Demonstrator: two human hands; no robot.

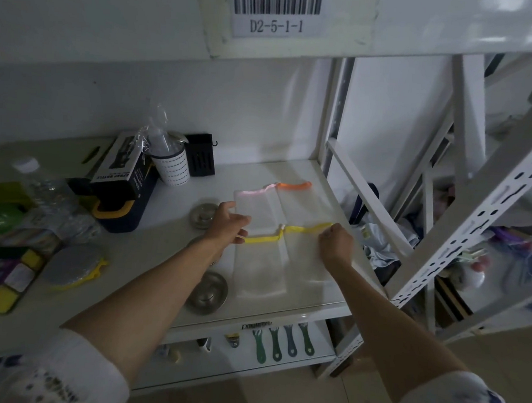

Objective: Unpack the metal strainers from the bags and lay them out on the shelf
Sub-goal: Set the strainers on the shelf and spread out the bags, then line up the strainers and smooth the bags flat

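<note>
Several clear zip bags lie flat on the white shelf (284,311): two with yellow strips (261,239) in front, one with a pink strip (253,191) and one with an orange strip (294,185) behind. My left hand (229,221) pinches the left end of a yellow strip. My right hand (336,241) is closed on the right end of the other yellow strip (306,229). A metal strainer (207,293) sits near the front edge, another (201,216) lies left of my left hand, and a third is mostly hidden under my left forearm.
Left of the bags stand a perforated white cup (171,166), a black box (201,156), a spray bottle carton (117,167), a water bottle (42,188) and a grey scrubber (73,264). Green brushes (280,342) lie on the shelf below. A shelf upright (335,113) rises at right.
</note>
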